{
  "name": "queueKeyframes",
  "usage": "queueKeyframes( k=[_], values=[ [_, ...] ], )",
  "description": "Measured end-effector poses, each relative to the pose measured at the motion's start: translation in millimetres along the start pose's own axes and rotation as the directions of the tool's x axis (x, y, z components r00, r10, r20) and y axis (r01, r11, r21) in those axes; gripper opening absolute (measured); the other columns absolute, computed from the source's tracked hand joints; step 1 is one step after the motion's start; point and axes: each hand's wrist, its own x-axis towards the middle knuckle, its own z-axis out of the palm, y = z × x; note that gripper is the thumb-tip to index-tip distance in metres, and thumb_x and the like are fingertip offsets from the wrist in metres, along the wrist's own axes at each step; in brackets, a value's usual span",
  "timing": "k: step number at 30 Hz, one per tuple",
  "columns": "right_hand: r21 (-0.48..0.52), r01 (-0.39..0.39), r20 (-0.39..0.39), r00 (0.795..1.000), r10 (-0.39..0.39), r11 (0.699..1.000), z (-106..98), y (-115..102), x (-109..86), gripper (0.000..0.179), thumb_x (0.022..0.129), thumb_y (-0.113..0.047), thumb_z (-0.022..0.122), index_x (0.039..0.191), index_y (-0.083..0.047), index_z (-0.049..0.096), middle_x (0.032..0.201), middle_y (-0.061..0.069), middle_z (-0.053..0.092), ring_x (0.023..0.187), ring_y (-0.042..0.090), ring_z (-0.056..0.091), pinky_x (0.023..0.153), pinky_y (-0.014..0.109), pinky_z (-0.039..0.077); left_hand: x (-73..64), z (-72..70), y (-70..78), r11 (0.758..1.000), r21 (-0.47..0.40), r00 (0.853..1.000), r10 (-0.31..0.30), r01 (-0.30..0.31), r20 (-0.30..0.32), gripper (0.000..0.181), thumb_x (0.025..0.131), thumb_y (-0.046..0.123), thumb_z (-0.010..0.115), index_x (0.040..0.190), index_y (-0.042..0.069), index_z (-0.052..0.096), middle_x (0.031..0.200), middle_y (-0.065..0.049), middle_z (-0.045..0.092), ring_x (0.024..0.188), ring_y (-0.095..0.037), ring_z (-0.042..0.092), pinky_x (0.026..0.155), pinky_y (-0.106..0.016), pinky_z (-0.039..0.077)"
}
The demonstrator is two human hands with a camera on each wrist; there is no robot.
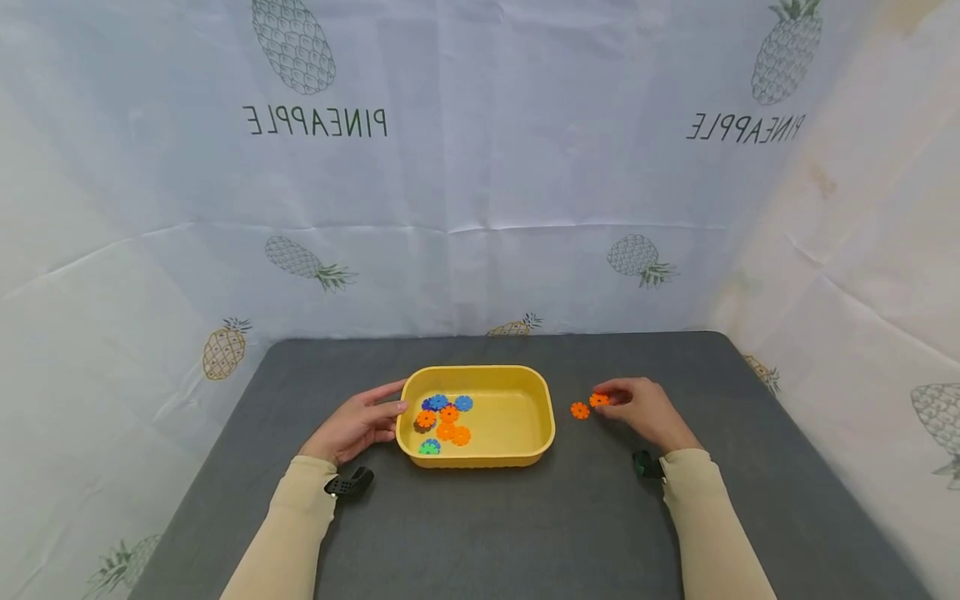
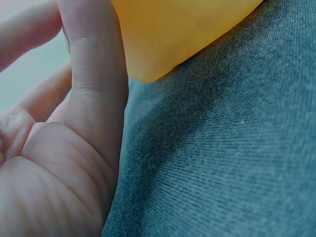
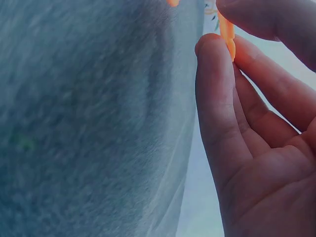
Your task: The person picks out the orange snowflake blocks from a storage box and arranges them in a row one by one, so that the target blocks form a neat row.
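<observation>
A yellow plastic basin (image 1: 517, 417) stands on the dark table, with several notched discs lying in its left part: orange discs (image 1: 461, 436), blue discs (image 1: 464, 403), a green disc (image 1: 430, 447) and a brown one. My left hand (image 1: 360, 423) holds the basin's left side, thumb at the rim; in the left wrist view the basin's yellow corner (image 2: 153, 44) shows beyond the thumb. To the basin's right, my right hand (image 1: 645, 408) pinches an orange disc (image 1: 598, 400) between thumb and fingertips, seen edge-on in the right wrist view. Another orange disc (image 1: 580, 411) lies on the table just left of it.
The dark grey table (image 1: 495, 533) has rounded far corners. A white pineapple-print curtain (image 1: 480, 183) hangs behind it and along both sides. Each wrist wears a dark band (image 1: 349, 482).
</observation>
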Motion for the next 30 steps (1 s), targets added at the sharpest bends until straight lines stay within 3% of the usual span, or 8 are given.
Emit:
queueKeyframes(
  k=[30],
  values=[
    [-0.053, -0.032, 0.031, 0.999, 0.034, 0.998, 8.6, 9.6, 6.3, 0.035, 0.095, -0.027, 0.085, 0.126, -0.011, 0.080, 0.115, 0.011, 0.071, 0.095, 0.023, 0.063, 0.082, 0.035, 0.058, 1.0, 0.3, 1.0, 1.000, 0.005, 1.000, -0.004, 0.004, -0.008, 0.079, 0.104, 0.031, 0.076, 0.170, 0.015, 0.036, 0.100, -0.003, 0.071, 0.077, -0.012, 0.066, 0.077, -0.023, 0.064]
  ],
)
